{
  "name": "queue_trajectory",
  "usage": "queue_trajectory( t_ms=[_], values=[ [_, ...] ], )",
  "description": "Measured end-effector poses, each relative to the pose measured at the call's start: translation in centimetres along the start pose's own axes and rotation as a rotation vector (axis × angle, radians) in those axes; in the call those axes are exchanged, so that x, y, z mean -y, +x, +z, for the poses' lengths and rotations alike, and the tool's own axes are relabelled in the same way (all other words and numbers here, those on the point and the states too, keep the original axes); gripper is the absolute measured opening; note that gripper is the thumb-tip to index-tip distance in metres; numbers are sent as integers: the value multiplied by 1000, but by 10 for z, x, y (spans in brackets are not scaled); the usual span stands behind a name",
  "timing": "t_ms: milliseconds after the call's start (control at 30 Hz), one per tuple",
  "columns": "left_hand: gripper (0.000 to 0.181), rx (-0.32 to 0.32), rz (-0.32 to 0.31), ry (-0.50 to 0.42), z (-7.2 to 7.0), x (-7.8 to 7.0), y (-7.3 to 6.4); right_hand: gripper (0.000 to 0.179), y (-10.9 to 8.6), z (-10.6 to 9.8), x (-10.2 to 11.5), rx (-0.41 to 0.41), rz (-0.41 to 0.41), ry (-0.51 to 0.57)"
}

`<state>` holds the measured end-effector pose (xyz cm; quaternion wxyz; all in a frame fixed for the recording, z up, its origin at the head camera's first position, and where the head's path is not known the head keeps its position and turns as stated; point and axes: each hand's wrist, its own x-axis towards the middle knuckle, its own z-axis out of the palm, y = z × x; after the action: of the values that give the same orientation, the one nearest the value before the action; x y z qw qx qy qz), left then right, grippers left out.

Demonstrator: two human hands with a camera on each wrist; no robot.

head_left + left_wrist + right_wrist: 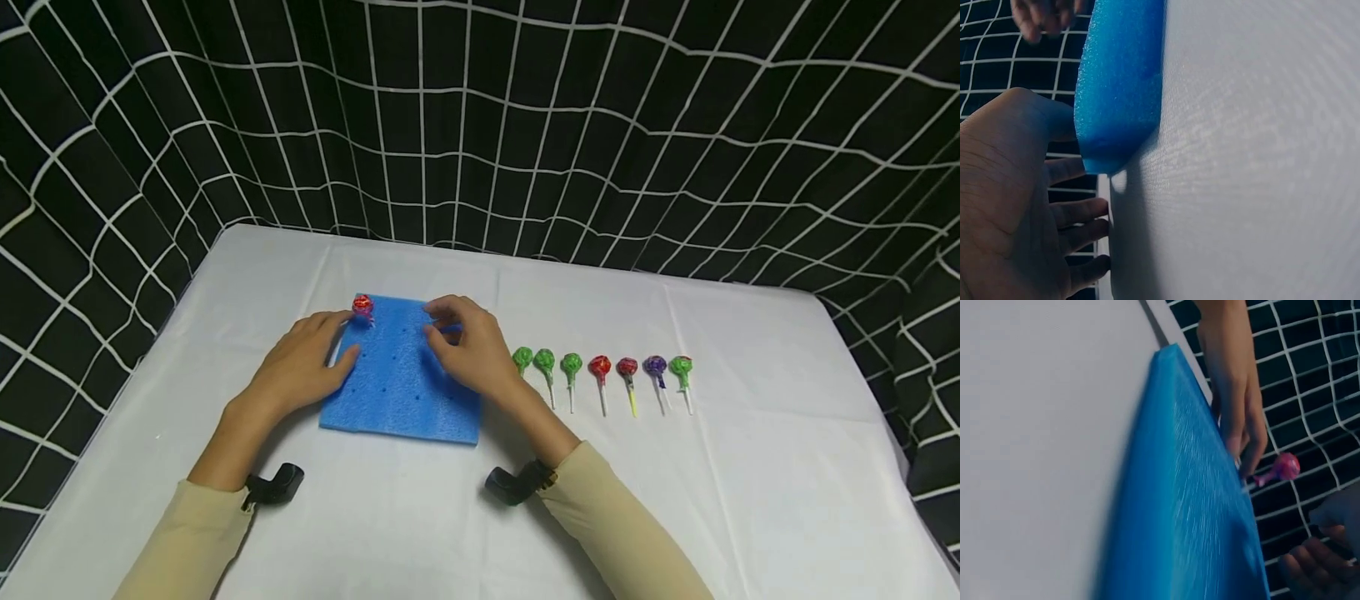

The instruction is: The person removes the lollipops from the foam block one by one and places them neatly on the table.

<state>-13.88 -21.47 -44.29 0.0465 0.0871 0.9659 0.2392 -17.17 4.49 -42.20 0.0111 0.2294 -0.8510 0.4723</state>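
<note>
A flat blue foam block [386, 400], dotted with small holes, lies on the table. One red lollipop [362, 307] stands stuck in its far left corner, also seen as a pink-red lollipop [1286, 467] in the right wrist view. Beside the block's left edge, my left hand [300, 367] has its thumb and fingers spread around that side, fingertips close to the lollipop. My right hand [474, 346] hovers over the block's right part with loosely bent fingers and nothing visible between them. In the left wrist view, the left fingers [1082, 212] extend beside the foam.
Right of the block, several lollipops lie in a row on the white-covered table [630, 500]: green ones [544, 361], red ones [600, 367] and a purple one [655, 365]. The right forearm partly hides the leftmost. Black curtain with a white grid [465, 125] surrounds the table's back and sides.
</note>
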Motion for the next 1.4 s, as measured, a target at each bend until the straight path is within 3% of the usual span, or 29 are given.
queue_trajectory(
  t_ms=[200, 367, 533, 767, 967, 1167, 1400],
  values=[
    [62, -8, 4, 7, -3, 1, -1, 35, 25, 34, 6, 48, -28, 70],
    [62, -4, 12, 6, -3, 2, -3, 37, 34, 60, 7, 35, 3, 100],
    [63, -5, 5, 14, -4, 2, -6, 32, 39, 76, 11, -7, -21, 99],
    [63, -8, 27, 4, -4, 0, -3, 27, 42, 80, 14, -77, -34, 39],
    [62, -12, 41, 11, 0, -4, 0, 28, 39, 79, 13, -145, -1, 142],
    [61, -17, 32, 13, 2, -4, -2, 28, 36, 80, 15, -219, -18, 233],
    [62, -13, 16, 13, 0, -5, -4, 27, 32, 70, 21, -289, -12, 259]
  ],
)
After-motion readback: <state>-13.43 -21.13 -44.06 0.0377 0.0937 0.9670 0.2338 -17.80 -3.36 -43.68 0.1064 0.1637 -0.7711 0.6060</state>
